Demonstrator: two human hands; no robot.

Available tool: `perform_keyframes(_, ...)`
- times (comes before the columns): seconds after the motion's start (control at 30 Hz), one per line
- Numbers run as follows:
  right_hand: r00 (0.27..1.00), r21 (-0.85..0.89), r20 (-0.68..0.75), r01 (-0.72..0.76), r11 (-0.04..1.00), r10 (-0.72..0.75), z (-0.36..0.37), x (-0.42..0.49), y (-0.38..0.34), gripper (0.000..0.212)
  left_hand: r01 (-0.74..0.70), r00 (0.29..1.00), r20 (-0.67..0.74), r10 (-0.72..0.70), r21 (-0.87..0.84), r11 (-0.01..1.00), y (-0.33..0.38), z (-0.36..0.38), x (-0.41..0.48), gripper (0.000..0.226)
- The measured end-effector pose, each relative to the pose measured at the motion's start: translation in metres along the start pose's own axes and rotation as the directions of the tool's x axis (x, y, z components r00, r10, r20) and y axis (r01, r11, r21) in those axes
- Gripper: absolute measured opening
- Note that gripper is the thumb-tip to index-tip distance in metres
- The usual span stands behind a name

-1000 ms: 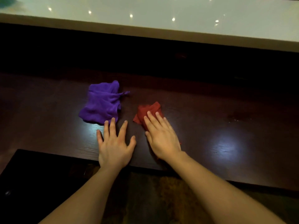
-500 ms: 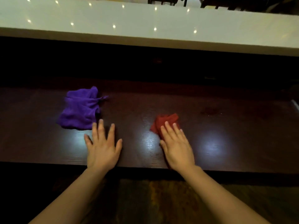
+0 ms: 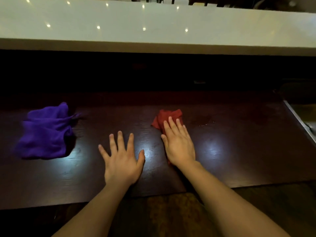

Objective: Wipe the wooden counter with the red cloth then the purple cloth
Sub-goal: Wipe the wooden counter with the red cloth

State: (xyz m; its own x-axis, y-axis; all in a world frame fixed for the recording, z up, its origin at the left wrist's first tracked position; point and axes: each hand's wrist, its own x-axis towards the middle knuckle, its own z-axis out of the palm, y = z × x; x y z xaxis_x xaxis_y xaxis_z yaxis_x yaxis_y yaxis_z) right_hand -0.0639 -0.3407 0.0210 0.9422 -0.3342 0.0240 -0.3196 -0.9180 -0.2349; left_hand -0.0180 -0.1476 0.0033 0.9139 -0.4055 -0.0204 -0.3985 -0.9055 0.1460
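Head view looks down on a dark wooden counter [image 3: 239,159], where the right hand [image 3: 178,146] lies flat, palm down and fingers together, pressing on the red cloth [image 3: 166,117]; the cloth is bunched under the palm and fingers, with its far part showing beyond the fingertips. The left hand [image 3: 122,161] rests flat on the bare wood just beside the right one, fingers spread wide and holding nothing. The purple cloth [image 3: 45,132] sits crumpled on the counter well to the left, apart from both hands and untouched. Judging from this layout, the task is in its first stage: the red cloth is being worked across the middle of the counter, and the whole pass with the purple cloth is left to do. How much of the surface has been covered cannot be told, since the wood shows no clear wiped and unwiped zones, only glare patches from overhead lights. A faint wet-looking mark [image 3: 203,121] lies just right of the red cloth, though it is too dim to identify. The counter's left end runs out of frame, a metal-edged basin or tray [image 3: 301,124] is cut off at the right, and the recess beneath the pale upper ledge [image 3: 153,19] is too dark to read.
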Motion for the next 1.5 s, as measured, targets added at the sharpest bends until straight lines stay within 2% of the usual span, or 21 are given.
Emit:
perform_keyframes(0.13,0.985,-0.031,0.034,0.173,0.984,-0.172,-0.003,-0.066,0.017,0.055,0.0,1.0,0.0,0.0,-0.002,1.0,0.0,-0.002,-0.001,0.075)
perform_keyframes(0.2,0.977,-0.034,0.047,0.208,0.978,-0.206,-0.005,-0.088,0.042,0.053,0.001,1.0,-0.008,-0.001,-0.004,1.0,0.0,-0.002,-0.002,0.074)
perform_keyframes(0.33,0.995,-0.025,-0.013,0.102,0.994,-0.102,-0.012,-0.063,0.074,0.052,0.013,1.0,-0.022,-0.013,-0.007,1.0,0.001,-0.004,-0.002,0.074)
perform_keyframes(0.4,1.0,0.0,-0.029,-0.008,1.0,0.008,-0.015,-0.036,0.074,0.053,0.014,0.999,-0.029,-0.014,-0.003,1.0,0.001,-0.004,-0.002,0.074)
perform_keyframes(0.47,0.998,-0.005,-0.031,-0.056,0.998,0.055,-0.012,-0.022,0.063,0.055,0.006,1.0,-0.03,-0.006,0.009,1.0,0.002,-0.003,-0.003,0.074)
perform_keyframes(0.53,0.999,-0.025,-0.018,0.033,0.999,-0.034,-0.006,-0.029,0.046,0.055,-0.001,1.0,-0.02,0.001,0.019,1.0,0.002,-0.003,-0.003,0.074)
perform_keyframes(0.63,0.957,-0.036,0.056,0.286,0.958,-0.283,0.001,-0.069,0.03,0.054,-0.015,1.0,-0.005,0.015,0.008,1.0,0.001,-0.004,-0.003,0.073)
perform_keyframes(0.7,0.938,-0.024,0.066,0.342,0.939,-0.34,-0.002,-0.081,0.042,0.052,-0.072,0.997,0.007,0.072,0.007,0.997,0.0,-0.004,-0.004,0.07)
perform_keyframes(0.83,0.98,0.001,-0.015,0.196,0.981,-0.196,-0.013,-0.068,0.073,0.049,-0.137,0.991,0.008,0.137,-0.004,0.991,-0.002,-0.004,-0.005,0.067)
perform_keyframes(0.97,0.997,0.064,-0.078,-0.003,0.998,0.008,-0.015,-0.026,0.073,0.048,-0.111,0.994,-0.004,0.111,-0.029,0.993,-0.001,-0.006,-0.004,0.063)
perform_keyframes(1.03,0.996,0.074,-0.076,-0.044,0.996,0.05,-0.012,-0.013,0.057,0.049,-0.097,0.995,-0.017,0.096,-0.039,0.995,0.0,-0.008,-0.004,0.061)
perform_keyframes(1.1,0.998,0.05,-0.055,0.045,0.998,-0.042,-0.006,-0.021,0.037,0.05,-0.082,0.997,-0.018,0.081,-0.039,0.996,0.001,-0.008,-0.004,0.059)
perform_keyframes(1.2,0.962,0.012,0.034,0.27,0.963,-0.27,0.0,-0.06,0.029,0.05,-0.067,0.998,-0.011,0.066,-0.033,0.997,0.002,-0.008,-0.004,0.059)
perform_keyframes(1.27,0.946,0.036,0.054,0.318,0.947,-0.32,-0.003,-0.069,0.046,0.049,-0.067,0.998,-0.007,0.067,-0.032,0.997,0.001,-0.008,-0.005,0.058)
perform_keyframes(1.33,0.966,0.052,0.017,0.257,0.965,-0.259,-0.009,-0.053,0.064,0.048,-0.066,0.998,-0.01,0.066,-0.036,0.997,0.002,-0.009,-0.004,0.057)
perform_keyframes(1.43,0.998,0.101,-0.042,0.041,0.994,-0.037,-0.016,0.006,0.068,0.047,-0.066,0.998,-0.012,0.066,-0.033,0.997,0.002,-0.01,-0.005,0.056)
perform_keyframes(1.5,0.997,0.112,-0.031,-0.071,0.991,0.075,-0.014,0.047,0.054,0.049,-0.064,0.998,-0.012,0.064,-0.038,0.997,0.002,-0.012,-0.005,0.056)
